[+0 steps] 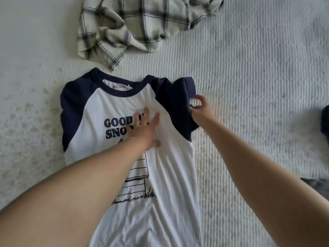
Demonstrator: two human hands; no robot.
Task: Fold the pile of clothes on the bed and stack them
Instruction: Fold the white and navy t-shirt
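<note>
A white T-shirt (165,172) with navy raglan sleeves and a navy print lies face up on the bed, collar pointing away from me. My left hand (145,129) presses flat on its chest with straight fingers, covering part of the lettering. My right hand (201,107) pinches the edge of the shirt's right navy sleeve (179,102), which is bunched and partly turned over. The left sleeve lies folded in along the shirt's side.
A crumpled cream and grey plaid shirt (140,24) lies beyond the collar. The ribbed white bedspread (258,86) stretches to the right. Dark fabric shows at the right edge (324,122) and a grey piece lower down (318,184).
</note>
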